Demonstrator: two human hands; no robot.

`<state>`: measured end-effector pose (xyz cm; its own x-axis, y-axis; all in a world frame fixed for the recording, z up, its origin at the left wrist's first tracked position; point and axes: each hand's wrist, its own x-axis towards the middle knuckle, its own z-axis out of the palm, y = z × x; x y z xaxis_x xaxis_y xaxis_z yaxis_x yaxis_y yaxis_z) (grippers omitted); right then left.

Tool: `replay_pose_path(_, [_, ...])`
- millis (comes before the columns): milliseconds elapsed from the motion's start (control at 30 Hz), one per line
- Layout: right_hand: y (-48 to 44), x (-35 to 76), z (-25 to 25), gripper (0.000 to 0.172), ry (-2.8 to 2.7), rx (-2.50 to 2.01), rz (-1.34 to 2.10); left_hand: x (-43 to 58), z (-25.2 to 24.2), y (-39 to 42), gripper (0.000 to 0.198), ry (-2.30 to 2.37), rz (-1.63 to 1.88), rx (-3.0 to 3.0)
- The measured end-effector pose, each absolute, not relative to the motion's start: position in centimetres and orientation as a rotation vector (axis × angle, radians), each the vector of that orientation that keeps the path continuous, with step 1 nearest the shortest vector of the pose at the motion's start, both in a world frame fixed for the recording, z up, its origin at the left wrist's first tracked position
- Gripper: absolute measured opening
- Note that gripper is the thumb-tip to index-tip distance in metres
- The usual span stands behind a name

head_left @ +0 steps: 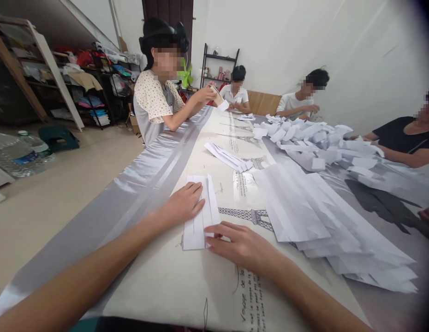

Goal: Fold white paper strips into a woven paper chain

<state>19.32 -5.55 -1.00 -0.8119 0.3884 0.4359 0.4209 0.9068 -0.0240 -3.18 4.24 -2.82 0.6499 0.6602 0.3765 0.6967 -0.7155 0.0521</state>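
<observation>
Head view: hands [185, 203] [241, 245] flat on folded paper [210, 207]

Two bare forearms [97, 276], long and slim, left hand [185, 203], right hand [242, 244], sliver of teal fabric [78, 326] at the body

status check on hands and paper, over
Left hand flat on the folded paper. Right hand open, fingertips at its right edge. Stack of white sheets lies to the right, apart from it.
</observation>
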Motion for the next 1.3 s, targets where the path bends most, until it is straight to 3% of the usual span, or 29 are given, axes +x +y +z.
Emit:
replay_pose_path(133, [-5.8, 19.1, -0.7, 0.018, -2.629, -0.532, -0.260, -3.2, -3.7, 4.5, 0.037, -1.161, -0.631, -2.752])
replay_pose_path(300, [-4.9, 19.5, -0.7, 0.013, -2.419, -0.636, -0.132, -3.1, -2.2, 4.1, 0.028, -1.081, -1.000, -2.667])
replay_pose_path(467, [-4.3, 20.4, 0.2, 0.020, -2.107, -0.681, -0.147, -1.9, 1.5, 0.9, 0.022, -0.420, -1.333, -2.803])
replay_pose_path(600, [-4.4, 20.6, 0.5, 0.024, -2.058, -0.641, -0.180, -0.9, 2.0, -0.7, 0.011, -0.302, -1.338, -2.658])
replay_pose_path(1133, [-4.9, 20.2, 1.1, 0.034, -1.964, -0.574, -0.122, -1.9, 2.0, -0.4, 0.013, -0.166, -1.198, -2.508])
replay_pose_path(1300, [-4.7, 20.4, 1.2, 0.027, -2.023, -0.560, -0.063, -2.3, 2.1, -0.4, 0.013, -0.100, -1.079, -2.539])
